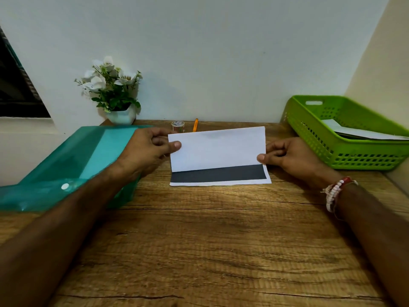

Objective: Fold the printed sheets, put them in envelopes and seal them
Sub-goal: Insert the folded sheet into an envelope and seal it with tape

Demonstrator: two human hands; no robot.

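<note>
A printed sheet (218,151) lies partly folded on the wooden desk (199,240). Its white back is turned over toward me, and a dark printed band with a white border shows along the near edge. My left hand (148,149) pinches the folded flap at its left edge, thumb on top. At the right edge, my right hand (290,157) pinches the same flap; that wrist wears a beaded bracelet. White papers or envelopes (363,132) lie in a green basket (345,156) at the right.
A teal plastic folder (73,165) with a snap button lies at the left under my forearm. At the back by the wall stand a potted white flower (112,89), a tape roll (178,126) and an orange pen (195,125).
</note>
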